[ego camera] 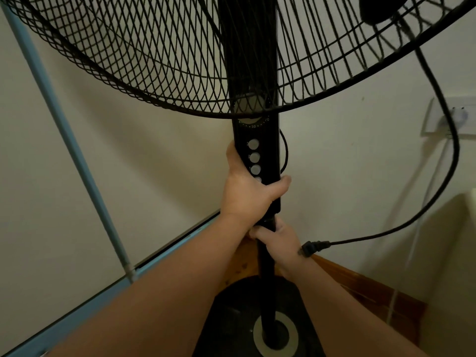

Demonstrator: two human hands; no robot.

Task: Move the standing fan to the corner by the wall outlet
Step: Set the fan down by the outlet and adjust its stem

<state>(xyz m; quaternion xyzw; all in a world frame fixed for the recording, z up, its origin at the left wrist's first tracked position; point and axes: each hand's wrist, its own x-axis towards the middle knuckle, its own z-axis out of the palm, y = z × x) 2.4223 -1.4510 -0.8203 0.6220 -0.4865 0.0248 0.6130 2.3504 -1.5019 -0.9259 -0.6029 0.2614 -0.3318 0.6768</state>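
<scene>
At the left a blue frame (77, 155) leaned along the wall (134, 176), and the fan (253, 161) stood just right of it, already in the corner where the two walls met. Its base (231, 320) sat on the wooden floor (365, 289) close to both walls, so I judged the carrying nearly done; what remained looked like setting it square and letting go. The left hand (247, 191) was wrapped tight around the control column just below the buttons (254, 157), thumb across the front. The right hand (277, 240) was clenched on the pole right beneath it, the two almost touching. So the fan was directly in front of the person, held upright between both arms. Further right, the cord (438, 140) hung in a loop with its plug (313, 247) loose beside the right wrist, not in the outlet (449, 118) on the right wall
</scene>
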